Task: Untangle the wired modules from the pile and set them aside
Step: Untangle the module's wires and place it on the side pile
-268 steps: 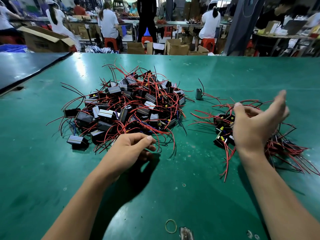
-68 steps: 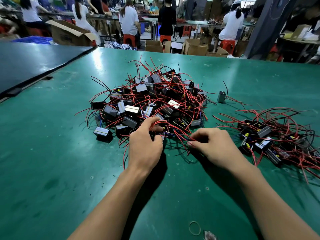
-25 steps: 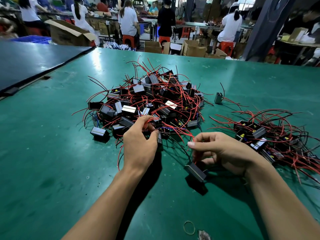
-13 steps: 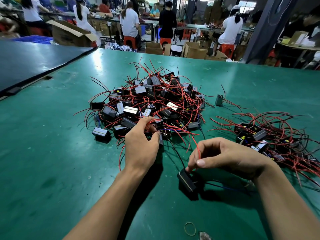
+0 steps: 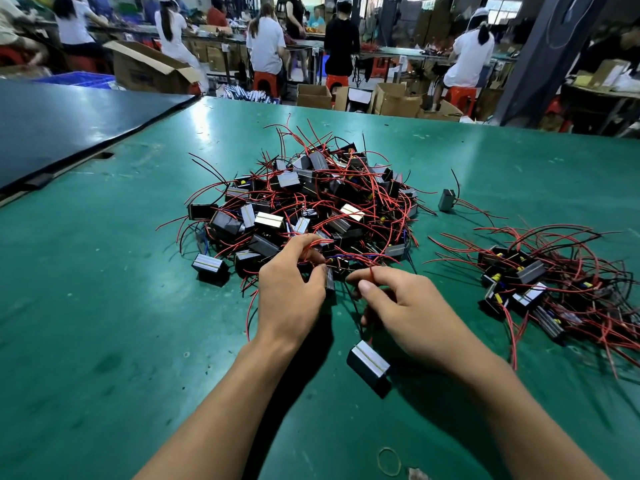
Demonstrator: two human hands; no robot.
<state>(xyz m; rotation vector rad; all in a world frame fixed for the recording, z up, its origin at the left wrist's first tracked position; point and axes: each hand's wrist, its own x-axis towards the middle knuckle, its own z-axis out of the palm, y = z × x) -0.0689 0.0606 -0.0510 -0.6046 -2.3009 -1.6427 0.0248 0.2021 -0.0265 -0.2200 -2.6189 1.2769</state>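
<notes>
Pinching its red wire [image 5: 371, 271], the right hand [image 5: 412, 313] had the loose module [image 5: 369, 367] just beneath it, nearer the sorted heap [image 5: 554, 289]; the left hand [image 5: 291, 296] gripped wires in the pile [image 5: 311, 202]

My right hand [image 5: 412, 317] hides the wires [image 5: 360, 329] of the loose module [image 5: 369, 367]; the smaller heap [image 5: 554, 282] is cut off at the right edge.

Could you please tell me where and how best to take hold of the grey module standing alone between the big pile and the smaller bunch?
I would take the lone module by its boxy body, grip across the two flat faces, coming from above and the pile side. It stands upright and clear of the others, and its red wires trail right toward the set-aside bunch.
</notes>
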